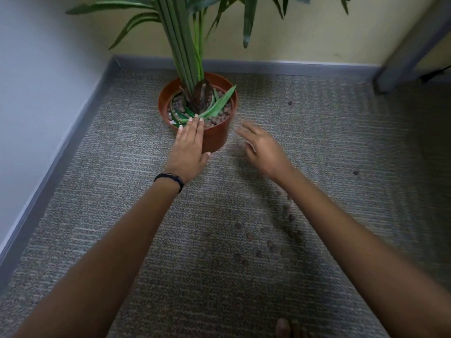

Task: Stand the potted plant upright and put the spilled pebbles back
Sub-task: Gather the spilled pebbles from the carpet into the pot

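One potted plant [195, 69] stands upright on the grey carpet [122, 215] near the corner where two walls meet, its single terracotta-coloured pot [217, 135] holding a bundle of straight green stems and a few short leaves that fan across the top. The pot's surface is covered with brown pebbles [219, 118], too many and too small to count. Two bare hands reach forward. The left hand [189, 147] lies flat against the near side of the pot, fingers pressed together, their tips [195, 119] over the rim and touching the leaves; a dark band [170, 180] circles that wrist. The right hand [263, 148] hovers just beside the pot on its right, apart from it, fingers loosely spread and empty, though it is blurred. Spilled pebbles [271, 243] lie scattered on the carpet between the two forearms, well short of the pot: roughly a dozen can be made out in the dim patch, and the blur prevents an exact count. Two more dark specks [356, 172] sit farther right; whether they are pebbles cannot be told. One grey furniture leg [400, 52] stands at the upper right.
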